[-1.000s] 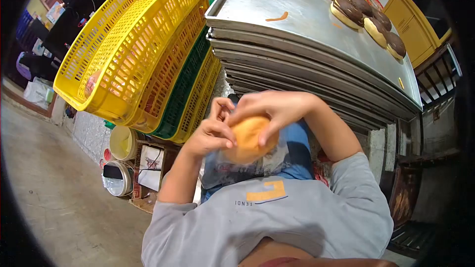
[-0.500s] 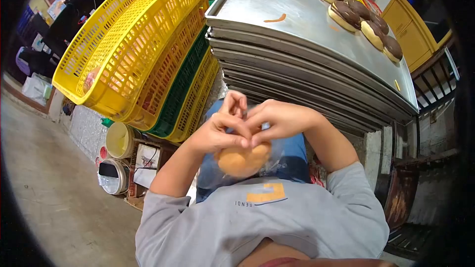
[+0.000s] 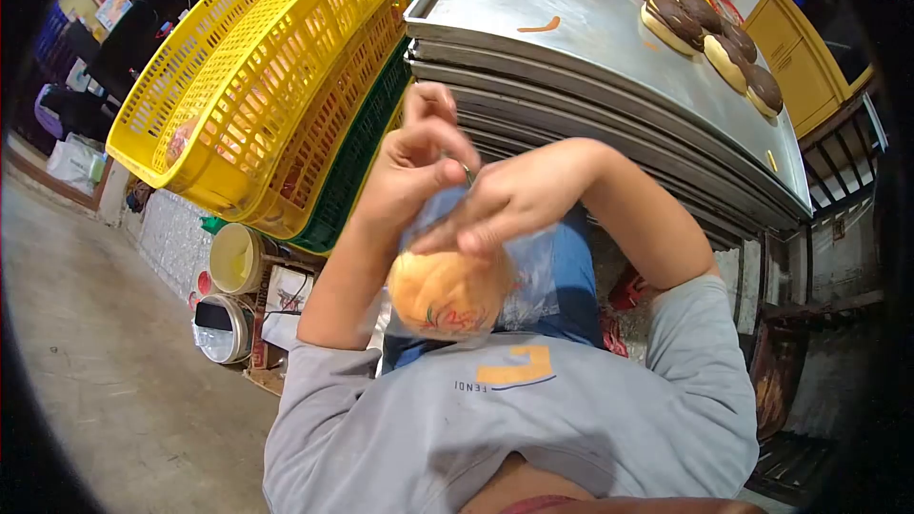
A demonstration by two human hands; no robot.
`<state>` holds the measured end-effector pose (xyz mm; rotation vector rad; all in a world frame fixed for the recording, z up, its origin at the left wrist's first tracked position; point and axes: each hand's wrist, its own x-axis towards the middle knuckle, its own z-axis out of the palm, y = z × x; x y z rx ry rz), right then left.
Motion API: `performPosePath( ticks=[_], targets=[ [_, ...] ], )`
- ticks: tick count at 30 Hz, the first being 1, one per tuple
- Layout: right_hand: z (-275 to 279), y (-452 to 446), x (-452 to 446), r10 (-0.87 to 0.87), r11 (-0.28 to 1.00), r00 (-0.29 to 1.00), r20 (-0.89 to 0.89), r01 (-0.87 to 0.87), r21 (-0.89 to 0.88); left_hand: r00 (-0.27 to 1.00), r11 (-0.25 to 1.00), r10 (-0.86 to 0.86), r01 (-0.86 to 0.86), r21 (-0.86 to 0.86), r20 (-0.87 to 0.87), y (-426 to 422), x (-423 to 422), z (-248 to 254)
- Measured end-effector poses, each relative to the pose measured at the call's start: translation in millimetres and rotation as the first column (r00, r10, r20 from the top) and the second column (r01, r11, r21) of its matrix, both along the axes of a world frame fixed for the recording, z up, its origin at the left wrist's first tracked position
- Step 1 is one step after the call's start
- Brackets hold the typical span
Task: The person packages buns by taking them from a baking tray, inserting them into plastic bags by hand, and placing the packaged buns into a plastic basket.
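Note:
A round golden bread bun [image 3: 440,287] hangs in a clear plastic bag [image 3: 462,322] with red and green print, above my lap. With thumb and fingers pinched, my left hand [image 3: 419,157] grips the gathered top of the bag. A thin dark strip, too small to name, shows at the left fingertips. My right hand [image 3: 519,200] reaches across the bag's neck just above the bun, fingers stretched out and somewhat blurred. Its thumb is apart from the fingers, and whether it touches the bag is unclear.
Stacked metal trays [image 3: 609,86] stand ahead, the top one bearing several chocolate-topped buns [image 3: 676,24]. To the left are stacked yellow crates [image 3: 238,114] and a green crate [image 3: 333,186]. Tubs [image 3: 238,262] sit on the floor beside them.
Both hands have moved up and apart from their meeting at the bag's neck. The bagged bun has turned, bringing its print into view. My right fingers have straightened.

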<state>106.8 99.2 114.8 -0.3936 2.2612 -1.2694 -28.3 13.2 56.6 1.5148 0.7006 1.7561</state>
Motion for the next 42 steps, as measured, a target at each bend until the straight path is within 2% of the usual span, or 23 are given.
performPosePath(
  ticks=[2, 3, 5, 7, 9, 11, 13, 14, 15, 17, 19, 20, 22, 25, 26, 27, 28, 30, 34, 36, 37, 39, 42],
  targets=[
    [-1.9, 5.6, 4.7, -0.083, 0.995, 0.984, -0.158, 0.090, 0.034, 0.996, 0.974, -0.056, 0.069, -0.214, 0.068, -7.7, -18.8, -11.5],
    [-0.1, 9.6, 5.8, -0.105, 0.988, 0.974, -0.201, 0.124, 0.087, 0.960, 0.917, -0.136, 0.215, -0.335, 0.245, -20.7, -16.6, -10.3],
    [2.2, 14.2, 6.0, -0.176, 0.980, 0.963, -0.206, 0.192, 0.059, 0.938, 0.813, -0.297, 0.346, -0.469, 0.178, -40.0, -22.0, -34.8],
    [0.0, 15.5, 7.3, -0.237, 0.969, 0.952, -0.191, 0.245, 0.018, 0.932, 0.768, -0.231, 0.351, -0.537, 0.279, -53.8, -12.1, -56.1],
    [1.2, 16.7, 8.7, -0.192, 0.972, 0.917, -0.350, 0.227, 0.062, 0.925, 0.712, -0.142, 0.343, -0.613, 0.353, -68.2, -9.5, -64.7],
    [3.4, 24.7, 15.7, -0.257, 0.950, 0.935, -0.244, 0.291, 0.115, 0.919, 0.751, -0.087, 0.314, -0.581, 0.384, -80.6, -10.9, -61.6],
    [-28.6, 26.5, 12.6, -0.764, 0.623, 0.599, -0.239, 0.589, -0.515, 0.909, 0.791, -0.029, 0.275, -0.546, 0.416, -89.2, -15.8, -61.2],
    [-43.7, 22.4, 7.2, -0.903, 0.380, 0.387, -0.186, 0.516, -0.768, 0.902, 0.830, 0.023, 0.223, -0.511, 0.430, -91.6, -18.4, -64.8],
    [-61.2, 9.1, 2.5, -0.941, 0.238, 0.328, -0.084, 0.463, -0.854, 0.892, 0.863, 0.071, 0.168, -0.475, 0.446, -93.8, -20.3, -67.6],
    [-108.0, -19.5, -6.4, -0.820, 0.174, 0.562, 0.111, 0.429, -0.886, 0.888, 0.878, 0.094, 0.139, -0.458, 0.450, -94.5, -20.4, -67.2],
    [-116.4, -52.8, -10.7, -0.892, 0.301, 0.452, -0.021, 0.560, -0.772, 0.914, 0.866, 0.145, 0.067, -0.495, 0.379, -96.0, -18.2, -66.1],
    [-118.2, -61.3, -11.4, -0.890, 0.302, 0.456, -0.017, 0.560, -0.771, 0.956, 0.869, 0.097, 0.053, -0.491, 0.276, -99.2, -24.7, -73.7],
    [-120.4, -72.8, -11.4, -0.894, 0.120, 0.420, 0.154, 0.557, -0.822, 0.970, 0.896, 0.105, 0.003, -0.444, 0.220, -100.7, -24.6, -69.9],
    [-129.9, -78.8, -5.8, -0.917, 0.218, 0.398, 0.016, 0.535, -0.817, 0.966, 0.900, 0.246, -0.195, -0.391, 0.085, -104.9, -13.7, -77.0],
    [-132.2, -81.4, -7.9, -0.896, 0.073, 0.413, 0.160, 0.493, -0.867, 0.913, 0.844, 0.388, -0.297, -0.446, 0.126, -106.5, -9.9, -81.2],
    [-135.6, -81.9, -8.2, -0.894, 0.077, 0.419, 0.160, 0.495, -0.865, 0.839, 0.773, 0.521, -0.386, -0.504, 0.156, -105.6, -5.1, -80.5],
    [-139.0, -81.5, -8.2, -0.882, -0.035, 0.399, 0.252, 0.478, -0.878, 0.751, 0.749, 0.605, -0.424, -0.509, 0.265, -100.5, 2.0, -74.9],
    [-140.1, -85.4, -7.4, -0.856, -0.205, 0.331, 0.396, 0.488, -0.849, 0.739, 0.739, 0.616, -0.422, -0.525, 0.273, -98.5, 0.8, -75.4],
    [-139.0, -84.1, -3.4, -0.821, -0.240, 0.389, 0.418, 0.430, -0.871, 0.737, 0.752, 0.604, -0.401, -0.522, 0.304, -94.6, -3.0, -79.4],
    [-127.7, -79.5, -2.7, -0.972, 0.056, 0.218, 0.091, 0.587, -0.807, 0.749, 0.731, 0.615, -0.422, -0.536, 0.248, -96.9, 0.3, -75.4],
    [-120.3, -72.1, 1.3, -0.971, 0.057, 0.221, 0.093, 0.590, -0.805, 0.762, 0.708, 0.620, -0.440, -0.552, 0.188, -98.5, 2.2, -74.1],
    [-103.9, -48.3, 15.1, -0.975, 0.126, 0.203, 0.095, 0.846, -0.518, 0.765, 0.715, 0.615, -0.441, -0.542, 0.190, -100.0, 3.4, -75.9],
    [-83.5, -29.1, 19.9, -0.966, 0.111, -0.099, -0.239, 0.677, -0.727, 0.768, 0.737, 0.606, -0.443, -0.510, 0.208, -102.3, 0.7, -78.1]
  ],
)
